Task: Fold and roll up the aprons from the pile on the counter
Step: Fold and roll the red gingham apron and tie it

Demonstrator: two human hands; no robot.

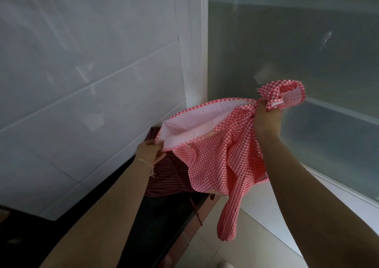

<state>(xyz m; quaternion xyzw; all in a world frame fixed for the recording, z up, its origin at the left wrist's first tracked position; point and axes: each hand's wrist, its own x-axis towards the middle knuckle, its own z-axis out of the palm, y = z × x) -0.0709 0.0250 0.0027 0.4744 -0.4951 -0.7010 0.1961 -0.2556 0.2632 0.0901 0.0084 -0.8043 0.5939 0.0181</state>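
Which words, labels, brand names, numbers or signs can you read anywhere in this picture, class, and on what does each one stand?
None: no readable text shows anywhere in this view.
Red gingham apron, held up by the left hand and right hand: check pattern only, no label visible.
Striped apron on the dark counter: stripes only.
Tiled wall and frosted glass panel: plain, only reflections.

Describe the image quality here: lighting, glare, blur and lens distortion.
Head view: dim, flat light, with the black counter nearly featureless; soft glare streaks on the white wall tiles and frosted glass panel; wide-angle lens tilts and bows the tile lines; the gingham apron stays fairly sharp, the frame edges soften.
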